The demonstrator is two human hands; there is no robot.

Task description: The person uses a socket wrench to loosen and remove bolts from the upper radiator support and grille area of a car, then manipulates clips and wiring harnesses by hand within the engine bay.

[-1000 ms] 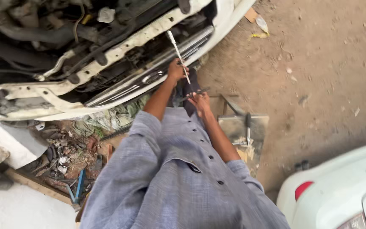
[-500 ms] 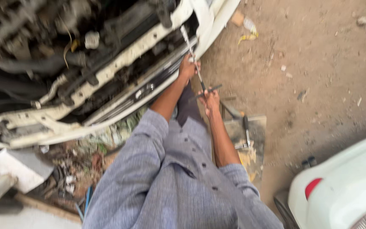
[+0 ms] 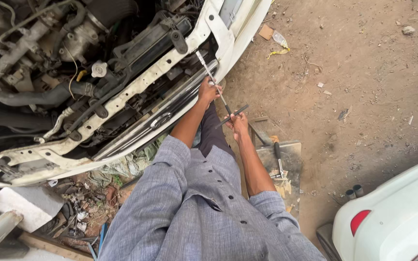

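Observation:
I stand at the open front of a white car (image 3: 122, 96) with its engine bay exposed. A long T-handle wrench (image 3: 214, 82) runs from the car's front panel down toward me. My left hand (image 3: 208, 91) grips its silver shaft close to the bumper. My right hand (image 3: 238, 123) is closed on the dark cross handle at its lower end. Both forearms reach out from grey shirt sleeves.
A tool (image 3: 277, 157) lies on a flat metal plate (image 3: 291, 150) on the dirt ground at the right. The rear corner of another white car (image 3: 393, 217) sits at bottom right. Scrap and rubble (image 3: 81, 212) are piled at lower left beside a pale block (image 3: 22, 205).
The view has shifted so the engine bay shows more. Both hands have moved up and right along the bumper, and my right hand now holds the cross handle.

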